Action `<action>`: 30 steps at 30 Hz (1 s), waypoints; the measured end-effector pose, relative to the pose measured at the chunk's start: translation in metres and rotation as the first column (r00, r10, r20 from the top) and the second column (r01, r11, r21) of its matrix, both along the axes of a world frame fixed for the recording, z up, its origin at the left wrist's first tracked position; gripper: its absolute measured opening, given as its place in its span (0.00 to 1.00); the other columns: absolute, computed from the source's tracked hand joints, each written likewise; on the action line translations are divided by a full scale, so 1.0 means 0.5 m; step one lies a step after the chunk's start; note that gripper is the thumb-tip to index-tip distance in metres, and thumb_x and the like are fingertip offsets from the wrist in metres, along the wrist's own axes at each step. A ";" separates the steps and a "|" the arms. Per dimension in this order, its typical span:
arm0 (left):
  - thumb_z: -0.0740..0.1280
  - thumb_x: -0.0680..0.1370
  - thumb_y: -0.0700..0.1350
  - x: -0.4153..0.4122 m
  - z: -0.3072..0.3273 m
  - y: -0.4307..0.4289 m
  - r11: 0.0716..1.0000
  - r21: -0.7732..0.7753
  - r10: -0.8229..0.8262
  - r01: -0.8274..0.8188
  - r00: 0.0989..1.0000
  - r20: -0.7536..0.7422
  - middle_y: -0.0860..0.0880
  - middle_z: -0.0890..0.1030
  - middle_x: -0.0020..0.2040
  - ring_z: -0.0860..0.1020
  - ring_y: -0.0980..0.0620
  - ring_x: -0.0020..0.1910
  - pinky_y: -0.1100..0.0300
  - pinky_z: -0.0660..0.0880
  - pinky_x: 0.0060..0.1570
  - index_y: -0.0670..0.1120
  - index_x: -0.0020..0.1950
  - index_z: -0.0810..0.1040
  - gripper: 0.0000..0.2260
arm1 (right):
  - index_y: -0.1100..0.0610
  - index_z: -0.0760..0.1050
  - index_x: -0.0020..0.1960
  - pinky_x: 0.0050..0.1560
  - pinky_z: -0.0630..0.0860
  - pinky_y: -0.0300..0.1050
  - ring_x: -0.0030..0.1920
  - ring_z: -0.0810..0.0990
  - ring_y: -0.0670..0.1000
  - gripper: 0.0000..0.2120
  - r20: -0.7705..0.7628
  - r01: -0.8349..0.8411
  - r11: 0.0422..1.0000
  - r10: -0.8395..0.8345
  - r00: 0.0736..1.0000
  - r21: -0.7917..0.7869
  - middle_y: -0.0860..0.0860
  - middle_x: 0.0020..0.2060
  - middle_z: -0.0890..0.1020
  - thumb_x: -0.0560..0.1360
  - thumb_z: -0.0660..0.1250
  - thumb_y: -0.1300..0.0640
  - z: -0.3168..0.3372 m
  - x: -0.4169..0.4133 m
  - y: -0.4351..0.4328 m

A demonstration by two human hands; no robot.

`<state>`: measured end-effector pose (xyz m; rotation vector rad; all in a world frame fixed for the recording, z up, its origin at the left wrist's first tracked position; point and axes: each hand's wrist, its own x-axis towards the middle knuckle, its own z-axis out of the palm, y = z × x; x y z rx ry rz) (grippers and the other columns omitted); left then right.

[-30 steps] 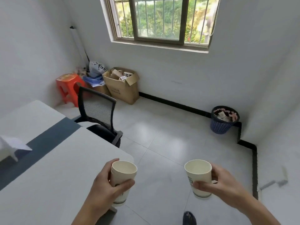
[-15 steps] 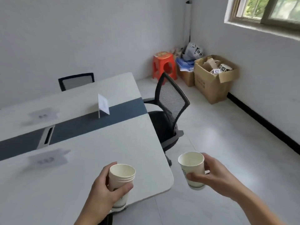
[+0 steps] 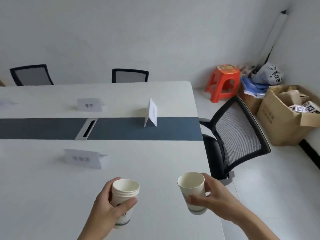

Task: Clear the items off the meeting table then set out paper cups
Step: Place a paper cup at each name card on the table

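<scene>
My left hand [image 3: 108, 207] grips a stack of several nested white paper cups [image 3: 125, 194], held upright above the near part of the white meeting table [image 3: 43, 196]. My right hand [image 3: 212, 199] holds a single white paper cup [image 3: 192, 189] upright over the table's right end. Folded white name cards stand on the table: one near me [image 3: 84, 158], one across the dark centre strip [image 3: 89, 105], one side-on at the strip's right end [image 3: 152, 112].
A black mesh chair [image 3: 237, 141] stands at the table's right end; two more chairs [image 3: 129, 76] sit along the far side. In the right corner are an orange stool [image 3: 223, 80], a cardboard box [image 3: 285, 116] and bags. A cable slot [image 3: 86, 129] sits in the strip.
My view has swung left from the window and floor onto the table. Both hands, still holding their cups, now hover over the tabletop instead of beside its corner.
</scene>
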<state>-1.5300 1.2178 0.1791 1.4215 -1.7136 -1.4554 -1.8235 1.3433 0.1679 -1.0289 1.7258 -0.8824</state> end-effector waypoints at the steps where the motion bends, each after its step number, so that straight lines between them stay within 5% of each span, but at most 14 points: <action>1: 0.80 0.48 0.64 0.006 -0.004 -0.034 1.000 -0.004 0.014 -0.014 1.000 -0.007 0.52 0.83 0.53 0.81 0.63 0.49 0.62 0.75 0.48 0.58 0.60 0.73 0.43 | 0.44 0.76 0.55 0.52 0.81 0.46 0.49 0.81 0.42 0.26 -0.016 -0.018 1.000 0.018 1.000 0.005 0.44 0.47 0.84 0.60 0.78 0.41 0.001 0.007 -0.047; 4: 0.79 0.53 0.61 0.037 -0.018 -0.127 0.998 0.011 0.065 -0.064 0.998 -0.027 0.58 0.83 0.52 0.81 0.60 0.51 0.61 0.76 0.49 0.61 0.59 0.73 0.36 | 0.43 0.75 0.54 0.52 0.80 0.44 0.49 0.80 0.40 0.25 -0.051 -0.067 0.998 0.067 0.996 0.007 0.42 0.47 0.83 0.60 0.77 0.42 -0.006 0.042 -0.197; 16: 0.78 0.52 0.63 0.188 -0.114 -0.311 0.949 0.154 0.276 -0.276 0.961 0.025 0.62 0.82 0.51 0.81 0.59 0.50 0.58 0.77 0.52 0.60 0.59 0.73 0.37 | 0.48 0.72 0.61 0.50 0.75 0.44 0.52 0.79 0.49 0.30 -0.136 -0.119 0.992 0.122 0.983 0.028 0.46 0.52 0.81 0.61 0.78 0.52 -0.183 0.239 -0.674; 24: 0.77 0.48 0.71 0.246 -0.168 -0.330 0.902 0.253 0.332 -0.350 0.937 0.113 0.64 0.82 0.52 0.81 0.59 0.53 0.58 0.76 0.55 0.60 0.61 0.72 0.44 | 0.50 0.66 0.62 0.44 0.74 0.46 0.48 0.76 0.54 0.31 -0.268 -0.156 0.984 0.173 0.948 0.082 0.47 0.47 0.77 0.64 0.77 0.53 -0.308 0.310 -0.793; 30: 0.78 0.53 0.63 0.237 -0.179 -0.344 0.901 0.265 0.325 -0.342 0.940 0.108 0.63 0.81 0.53 0.80 0.59 0.53 0.59 0.76 0.56 0.58 0.63 0.72 0.40 | 0.48 0.63 0.64 0.46 0.75 0.48 0.51 0.75 0.54 0.34 -0.307 -0.176 0.972 0.217 0.926 0.157 0.45 0.49 0.77 0.64 0.77 0.51 -0.341 0.304 -0.791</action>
